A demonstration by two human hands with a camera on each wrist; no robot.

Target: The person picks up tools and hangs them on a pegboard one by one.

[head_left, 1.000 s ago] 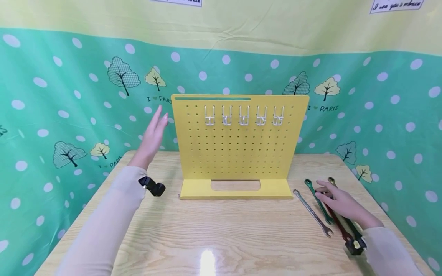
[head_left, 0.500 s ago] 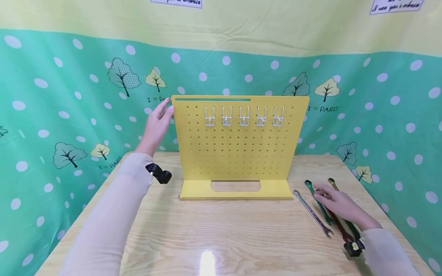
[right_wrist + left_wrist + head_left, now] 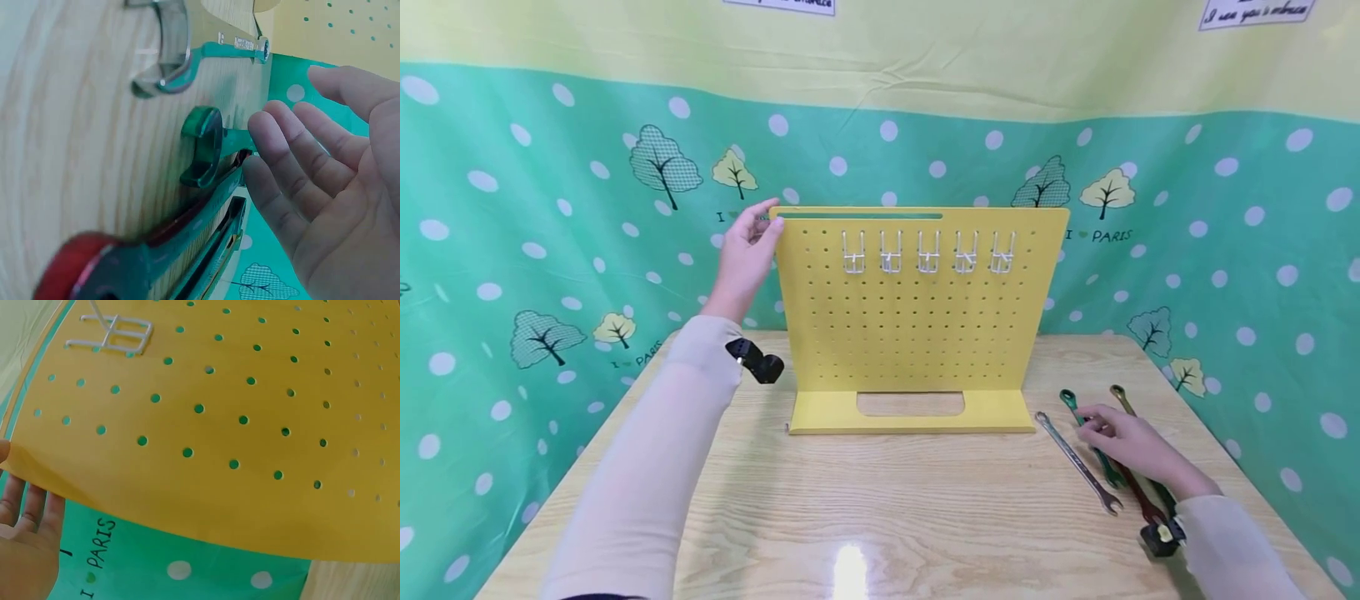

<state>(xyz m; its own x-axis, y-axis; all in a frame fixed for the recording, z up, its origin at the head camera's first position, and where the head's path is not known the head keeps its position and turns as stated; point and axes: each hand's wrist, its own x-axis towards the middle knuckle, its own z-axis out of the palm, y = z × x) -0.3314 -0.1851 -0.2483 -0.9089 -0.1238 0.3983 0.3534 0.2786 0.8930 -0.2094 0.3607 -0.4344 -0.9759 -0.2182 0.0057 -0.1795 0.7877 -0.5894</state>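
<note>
— Pinching the yellow pegboard (image 3: 910, 292) by its corner with the left hand (image 3: 743, 267); near the tabled green combination wrench (image 3: 1107, 468) with the right hand (image 3: 1129, 443), loosely spread, empty.
— Any risk?
— Perhaps tipping the board by tugging.

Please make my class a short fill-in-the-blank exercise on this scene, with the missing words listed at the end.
1. The left hand holds a board coloured ____.
2. The number of white hooks on the board is ____.
3. Between the silver wrench and the red wrench lies one coloured ____.
4. The hand nearer the wrenches is the ____ one.

Missing words: yellow; five; green; right.
</note>
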